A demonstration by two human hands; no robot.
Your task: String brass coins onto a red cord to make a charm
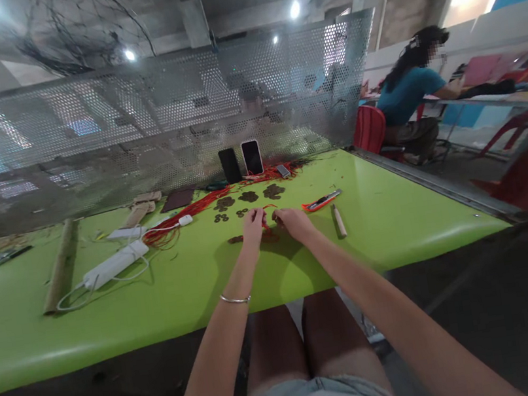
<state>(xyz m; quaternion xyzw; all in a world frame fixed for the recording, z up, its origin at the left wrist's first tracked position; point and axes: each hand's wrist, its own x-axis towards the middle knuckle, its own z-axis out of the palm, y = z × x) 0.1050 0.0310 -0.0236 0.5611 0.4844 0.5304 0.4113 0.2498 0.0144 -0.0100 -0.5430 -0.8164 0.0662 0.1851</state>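
Both hands meet over the middle of the lime-green bench point(396, 218). The left hand point(253, 225) and the right hand point(293, 221) sit close together, fingers curled in narrow and pinching a short length of red cord point(267, 218) between them; the cord runs from one hand to the other, just above the bench top. A thin metal bangle point(235, 299) circles the left wrist.

Just beyond the hands lie small heaps of dark round coins point(248, 197), some in larger piles and some in little clusters nearer the fingers. Behind them is a loose bundle of red cords point(196, 208), spread toward the left. Two smartphones point(252, 157) stand propped upright against the perforated metal screen point(134, 125) at the far edge of the bench, one with a dark face and one with a pale rim; no writing on them can be read.

To the right of the right hand lie an orange-handled utility knife point(321, 201) and, nearer, a small wooden-handled tool point(339, 220). To the left a white power strip point(115, 263) lies with its cable looped beside it, and a long wooden stick point(60, 267) lies further left.

Beyond the bench's right end, a person in a teal top point(407, 94) sits at another table, well apart.
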